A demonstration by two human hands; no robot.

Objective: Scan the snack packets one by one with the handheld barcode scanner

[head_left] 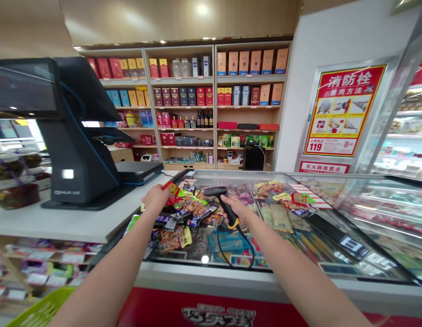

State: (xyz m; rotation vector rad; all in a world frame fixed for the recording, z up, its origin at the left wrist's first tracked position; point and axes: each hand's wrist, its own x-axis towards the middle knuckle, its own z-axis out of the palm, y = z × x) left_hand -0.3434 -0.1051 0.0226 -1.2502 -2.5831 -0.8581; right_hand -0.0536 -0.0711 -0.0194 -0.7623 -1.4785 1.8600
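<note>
In the head view, my right hand [233,206] is wrapped round the handle of a black and yellow barcode scanner [217,193], whose cable loops down over the glass freezer top. My left hand [156,199] grips the edge of a red snack packet [172,193], its fingers closed. Beneath and between both hands lies a loose pile of small snack packets [197,209] in brown, purple, yellow and green wrappers. The scanner's head points left, towards the red packet, with a gap between the two.
A black point-of-sale terminal [84,136] stands on the white counter [95,225] at left. More snack packets [268,188] lie on the freezer [245,284] to the right. A green basket [43,309] sits low at left. Shelves [183,109] of boxed bottles line the back.
</note>
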